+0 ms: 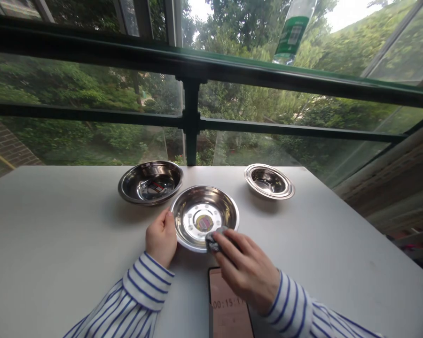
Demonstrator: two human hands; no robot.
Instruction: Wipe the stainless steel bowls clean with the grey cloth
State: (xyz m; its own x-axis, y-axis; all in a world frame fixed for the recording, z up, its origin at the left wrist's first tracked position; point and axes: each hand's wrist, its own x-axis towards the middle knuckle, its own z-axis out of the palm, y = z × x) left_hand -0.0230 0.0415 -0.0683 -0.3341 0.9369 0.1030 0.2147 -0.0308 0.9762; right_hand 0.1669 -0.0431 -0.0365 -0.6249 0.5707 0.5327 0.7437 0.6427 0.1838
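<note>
A shiny metal bowl (181, 237) with a round sticker on its inside bottom stands in the middle, in front of me. My left hand (162, 238) grips its left rim, thumb on top and fingers tucked beneath. In my right hand (248, 270) is a crumpled grey scouring pad (213, 241), pressed to the near right rim of the bowl. What the pad is made of is hard to make out. Partly under my right hand lies a phone (229, 310) with a running timer on its screen.
A wider metal bowl (127, 192) with a dark label inside stands back left. A smaller wide-rimmed metal bowl (285, 191) is back right. All rest on a white table (74, 244). Behind it run a green railing (232, 68) and glass, with a plastic bottle (292, 35) on the railing.
</note>
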